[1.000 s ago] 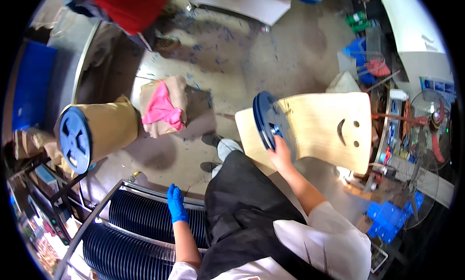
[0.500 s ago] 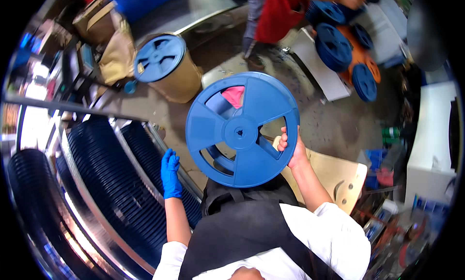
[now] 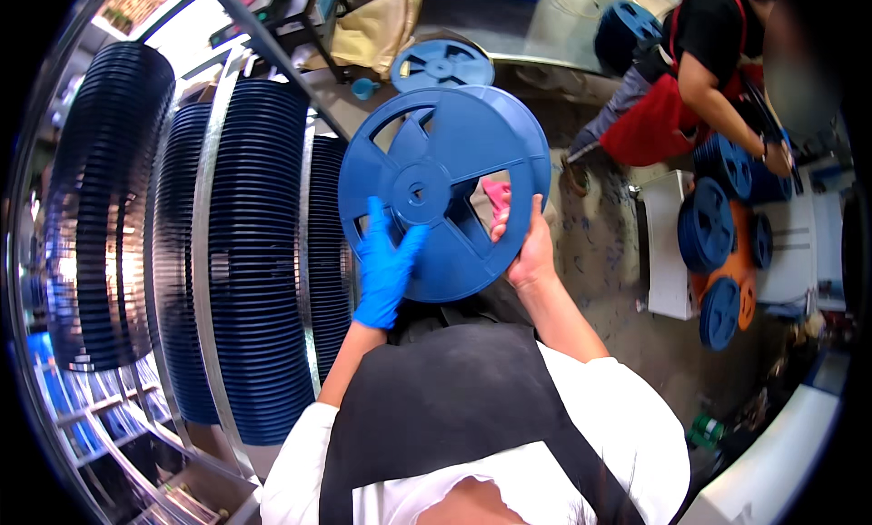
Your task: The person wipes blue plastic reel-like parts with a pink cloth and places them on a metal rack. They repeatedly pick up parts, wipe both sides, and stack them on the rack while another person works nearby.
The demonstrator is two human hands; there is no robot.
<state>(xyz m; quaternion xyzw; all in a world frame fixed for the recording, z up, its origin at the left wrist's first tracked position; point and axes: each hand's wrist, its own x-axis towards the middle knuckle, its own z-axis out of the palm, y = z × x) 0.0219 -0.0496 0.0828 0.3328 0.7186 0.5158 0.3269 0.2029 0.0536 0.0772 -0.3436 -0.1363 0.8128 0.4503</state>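
Note:
A large blue plastic reel (image 3: 463,252) with cut-out windows is held up in front of my chest, its face tilted toward me. My right hand (image 3: 527,251) grips its right rim, with fingertips curled through a window. Beside those fingertips, something pink (image 3: 497,196) shows through the opening; I cannot tell whether they hold it. My left hand (image 3: 385,275), in a blue glove, lies against the lower left of the reel's face with thumb and fingers apart.
At my left, a metal rack (image 3: 207,225) holds long rows of dark blue reels (image 3: 259,252). Another blue reel (image 3: 442,64) lies beyond mine. At the right, a co-worker (image 3: 718,66) in a red apron bends over several blue reels (image 3: 707,223) beside a white box (image 3: 668,243).
My left hand has come from beside the rack onto the reel's face. The reel has shifted slightly left and up. My view has turned, bringing the rack more upright and the co-worker further right.

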